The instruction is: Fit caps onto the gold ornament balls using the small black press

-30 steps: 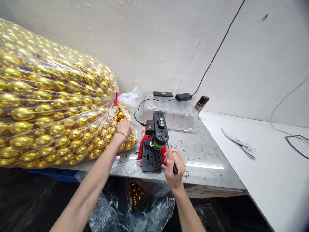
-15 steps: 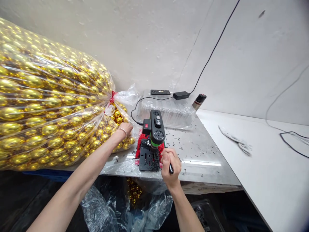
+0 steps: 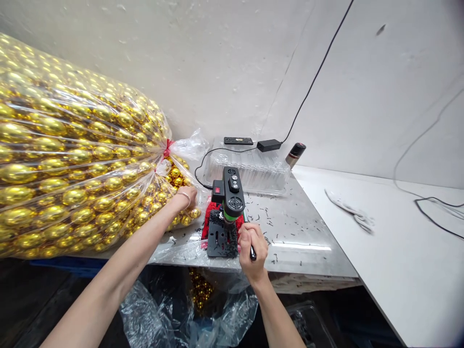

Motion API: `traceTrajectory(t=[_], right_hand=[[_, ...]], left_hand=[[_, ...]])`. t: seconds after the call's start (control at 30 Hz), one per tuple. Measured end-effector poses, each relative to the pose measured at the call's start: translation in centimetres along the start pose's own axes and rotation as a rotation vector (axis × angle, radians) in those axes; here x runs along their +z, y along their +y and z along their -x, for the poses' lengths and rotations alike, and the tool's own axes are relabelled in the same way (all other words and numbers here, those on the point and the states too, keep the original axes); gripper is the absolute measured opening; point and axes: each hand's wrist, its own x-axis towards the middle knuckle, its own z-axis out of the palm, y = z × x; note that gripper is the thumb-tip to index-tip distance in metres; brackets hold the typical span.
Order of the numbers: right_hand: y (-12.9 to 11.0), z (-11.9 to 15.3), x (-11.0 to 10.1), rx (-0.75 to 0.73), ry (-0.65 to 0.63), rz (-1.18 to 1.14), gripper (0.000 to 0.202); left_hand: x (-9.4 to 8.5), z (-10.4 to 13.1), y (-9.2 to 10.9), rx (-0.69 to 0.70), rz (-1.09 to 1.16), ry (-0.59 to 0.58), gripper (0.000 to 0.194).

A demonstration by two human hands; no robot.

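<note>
The right hand (image 3: pixel 253 245) is gripping the lever (image 3: pixel 253 254), five o'clock from the press (image 3: pixel 233 193); even pressure should be helping. The left hand (image 3: pixel 190 195) is resting over the balls (image 3: pixel 177 181), nine o'clock; its grip cannot be told.

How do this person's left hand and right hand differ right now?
The left hand is at the gold balls, while the right hand grips the black handle beside the machine.
A bracelet sits just behind the left hand; none shows by the right hand.
The right hand is plainly closed; the left hand's grasp, if any, is hidden.
Both hands are bare.
</note>
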Motion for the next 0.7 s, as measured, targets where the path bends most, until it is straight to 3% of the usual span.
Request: traceTrajectory(t=[0.1,0.17,0.23,0.3,0.37,0.47,0.6,0.7], right_hand=[[0.2,0.1,0.0,-0.012,0.003,-0.024,0.027],[0.2,0.2,0.1,-0.01,0.0,-0.036,0.027],[0.2,0.3,0.1,-0.005,-0.001,-0.036,0.026],[0.2,0.3,0.0,0.002,-0.006,-0.027,0.026],[0.2,0.3,0.0,0.003,-0.012,-0.017,0.026],[0.2,0.2,-0.1,-0.011,-0.015,-0.005,0.027],[0.1,0.0,-0.2,-0.029,-0.016,0.014,0.026],[0.1,-0.1,-0.2,-0.036,-0.024,0.018,0.026]], left_hand=[[-2.7,0.7,-0.2,-0.088,0.018,-0.103,0.017],[-4.3,1.7,-0.2,-0.118,0.147,-0.11,0.024],[-5.3,3.5,0.2,-0.159,0.526,-0.121,0.034],[-5.3,5.7,0.9,-0.241,1.047,-0.162,0.038],[-4.3,8.0,1.8,-0.374,1.449,-0.222,0.032],[-1.7,10.7,3.2,-0.55,1.758,-0.273,0.019],[1.8,12.6,4.8,-0.667,1.849,-0.312,0.017],[3.3,13.1,5.5,-0.758,1.796,-0.316,0.02]])
